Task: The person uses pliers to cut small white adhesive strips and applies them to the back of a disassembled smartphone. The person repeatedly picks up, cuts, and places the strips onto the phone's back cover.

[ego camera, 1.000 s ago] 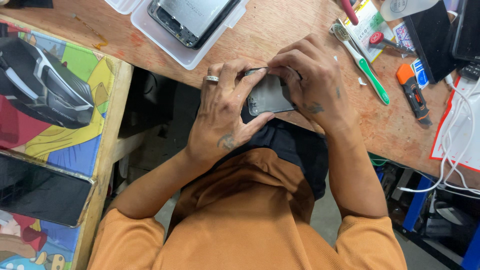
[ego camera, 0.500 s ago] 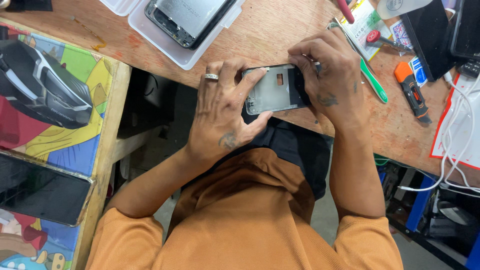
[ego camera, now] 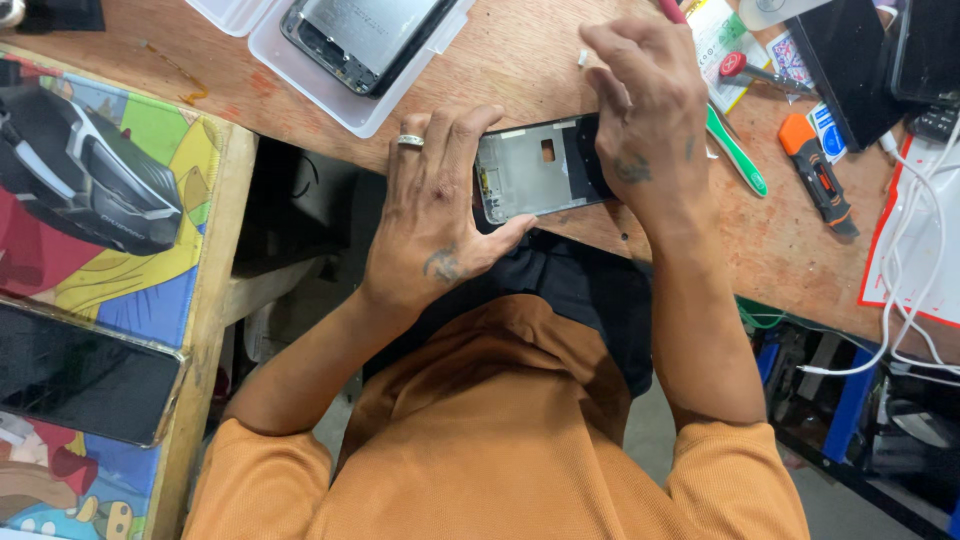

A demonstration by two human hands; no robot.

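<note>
I see the phone frame (ego camera: pixel 535 172) at the counter (ego camera: pixel 520 70) edge, inner side up, stripped: bare metal w/ a small cutout, no screen or board visible. L hand (ego camera: pixel 435 215) clamps its near end, thumb under, fingers over. R hand (ego camera: pixel 640 110) sits on the far end, fingertips curled; can't tell if it pinches a part or just presses. So I'd judge teardown mostly done, refit not begun. Around: white tray (ego camera: pixel 300 45) w/ another opened phone (ego camera: pixel 365 35), green tool (ego camera: pixel 735 150), orange cutter (ego camera: pixel 815 175), white cables (ego camera: pixel 915 270), dark phone (ego camera: pixel 80 375) on a colourful mat (ego camera: pixel 130 285). Nothing blocks the hands.
</note>
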